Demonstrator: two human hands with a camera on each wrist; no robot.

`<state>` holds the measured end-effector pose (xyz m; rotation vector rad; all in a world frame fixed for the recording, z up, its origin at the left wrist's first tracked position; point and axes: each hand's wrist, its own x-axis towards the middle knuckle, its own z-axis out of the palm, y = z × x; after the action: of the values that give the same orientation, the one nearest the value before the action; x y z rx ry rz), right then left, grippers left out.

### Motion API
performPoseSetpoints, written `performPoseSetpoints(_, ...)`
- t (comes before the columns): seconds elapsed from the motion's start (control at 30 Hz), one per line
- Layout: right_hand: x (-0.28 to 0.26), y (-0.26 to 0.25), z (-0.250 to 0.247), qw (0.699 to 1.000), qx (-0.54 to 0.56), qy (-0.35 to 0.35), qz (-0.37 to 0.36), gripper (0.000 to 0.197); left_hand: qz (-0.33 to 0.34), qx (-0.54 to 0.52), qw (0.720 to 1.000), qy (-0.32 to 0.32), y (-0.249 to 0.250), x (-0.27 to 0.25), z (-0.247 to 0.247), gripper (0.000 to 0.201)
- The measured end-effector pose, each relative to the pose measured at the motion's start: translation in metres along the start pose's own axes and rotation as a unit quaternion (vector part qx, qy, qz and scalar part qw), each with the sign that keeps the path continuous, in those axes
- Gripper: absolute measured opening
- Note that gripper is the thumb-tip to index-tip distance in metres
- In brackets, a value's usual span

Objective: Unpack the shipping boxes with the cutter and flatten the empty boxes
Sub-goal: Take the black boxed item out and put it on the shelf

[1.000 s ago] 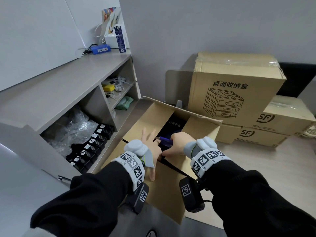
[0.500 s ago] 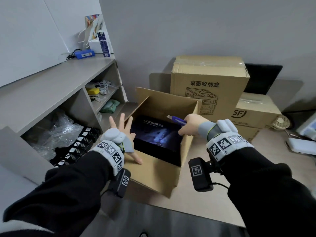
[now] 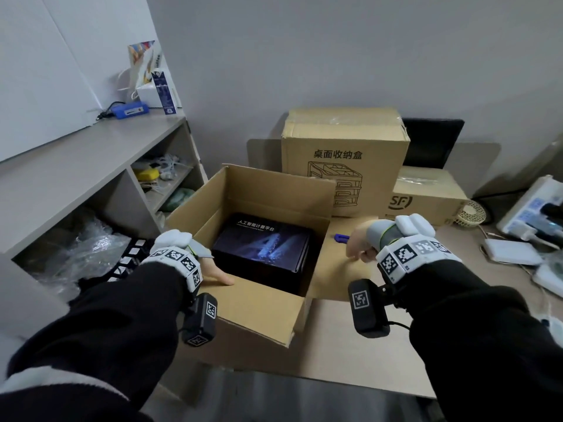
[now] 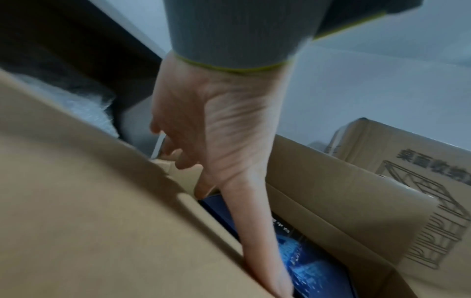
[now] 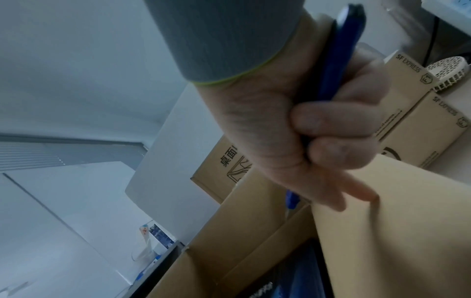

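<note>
From the head view, the open box [image 3: 259, 303] sits on the desk [image 3: 380, 370] with its flaps folded out, and a dark box with a blue picture [image 3: 262, 242] lies inside it. The left hand [image 3: 213, 269] is at the near left edge of the open box, but the head view shows little more than its thumb. The left wrist view shows more: the fingers [image 4: 183, 159] hang loose and a bit bent over the left wall of the open box, and the thumb [image 4: 257, 231] points straight down between the near wall and the dark box. This hand holds nothing. The right hand [image 3: 361, 243] is over the right flap of the open box. The head view shows just the blue tip of the cutter [image 3: 341, 238] poking out toward the open box. The right wrist view shows the whole grip: the fingers [image 5: 331, 123] are curled tight around the blue cutter [image 5: 339, 58]. Behind the open box stand more closed cardboard boxes [image 3: 344, 159].
</note>
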<state>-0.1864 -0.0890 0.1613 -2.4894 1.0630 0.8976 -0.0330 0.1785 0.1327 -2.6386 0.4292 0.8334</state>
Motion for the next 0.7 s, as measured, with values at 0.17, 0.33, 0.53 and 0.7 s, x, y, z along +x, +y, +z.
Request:
performPoseSetpoints(0.17, 0.009, -0.001, 0.015, 0.999, 0.028, 0.033, 0.007, 0.024, 0.060, 0.012, 0.995, -0.081, -0.009, 0.005, 0.001, 0.131)
performPoseSetpoints(0.33, 0.018, -0.029, 0.027, 0.978, 0.196, 0.054, -0.049, 0.025, 0.127, -0.016, 0.988, -0.090, 0.004, 0.002, -0.007, 0.104)
performPoseSetpoints(0.53, 0.030, -0.067, 0.033, 0.971, 0.221, 0.057, -0.076, 0.022, 0.190, -0.049, 0.980, -0.038, 0.022, 0.005, -0.035, 0.077)
performPoseSetpoints(0.7, 0.043, -0.092, 0.036, 0.982, 0.162, 0.057, -0.077, 0.020, 0.208, -0.055, 0.974, 0.069, 0.021, 0.019, -0.066, 0.062)
